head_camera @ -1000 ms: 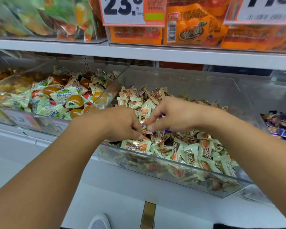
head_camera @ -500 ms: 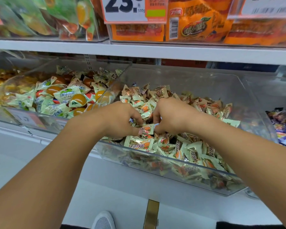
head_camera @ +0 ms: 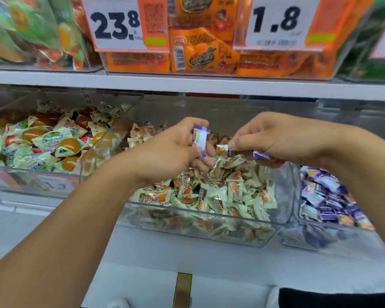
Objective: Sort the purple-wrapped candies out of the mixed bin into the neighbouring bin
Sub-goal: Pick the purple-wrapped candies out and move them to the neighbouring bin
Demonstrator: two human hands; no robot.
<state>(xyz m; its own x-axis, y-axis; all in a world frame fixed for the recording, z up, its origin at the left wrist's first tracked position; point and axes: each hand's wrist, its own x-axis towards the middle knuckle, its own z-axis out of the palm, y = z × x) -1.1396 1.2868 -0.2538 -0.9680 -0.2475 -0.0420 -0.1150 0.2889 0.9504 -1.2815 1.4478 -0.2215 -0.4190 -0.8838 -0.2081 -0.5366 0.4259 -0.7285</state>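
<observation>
Price tags, orange snack packs

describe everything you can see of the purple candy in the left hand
The purple candy is a small pillow-shaped piece in glossy purple-and-white wrapper with crimped ends. It stands roughly upright, pinched in the grip of the left hand, raised above the pale-wrapped candies of the mixed bin. Its print is too blurred to read.

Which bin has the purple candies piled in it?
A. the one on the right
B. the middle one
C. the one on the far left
A: the right bin holds the pile of purple-wrapped candies; the middle bin holds mostly cream-and-orange ones.
</observation>
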